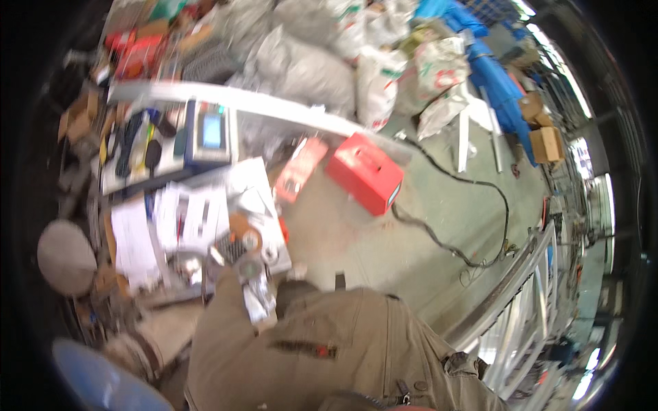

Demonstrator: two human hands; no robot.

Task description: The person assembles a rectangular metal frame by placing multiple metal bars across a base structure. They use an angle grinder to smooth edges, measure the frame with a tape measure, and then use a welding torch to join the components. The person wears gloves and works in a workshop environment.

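Note:
My left sleeve [223, 301], brown-olive, reaches up to the near edge of a white table [264, 181]. The left hand at its end is smeared by motion, and I cannot make out its fingers. Beside it lie a dark gridded object [232, 248], maybe a calculator, and a brown tape roll [251, 239]. A shiny silver thing [258, 299], blurred, is next to the sleeve. White paper sheets [135, 240] are spread over the table's left part. My right hand does not show; only the coat [384, 329] fills the lower middle.
Past the table stands a device with a lit screen [212, 130]. A red box with a handle [365, 172] is on the floor, a black cable [473, 181] running nearby. Full sacks [308, 72] lie behind a white beam [240, 101]. Metal railing-like frames [528, 301] stand at right.

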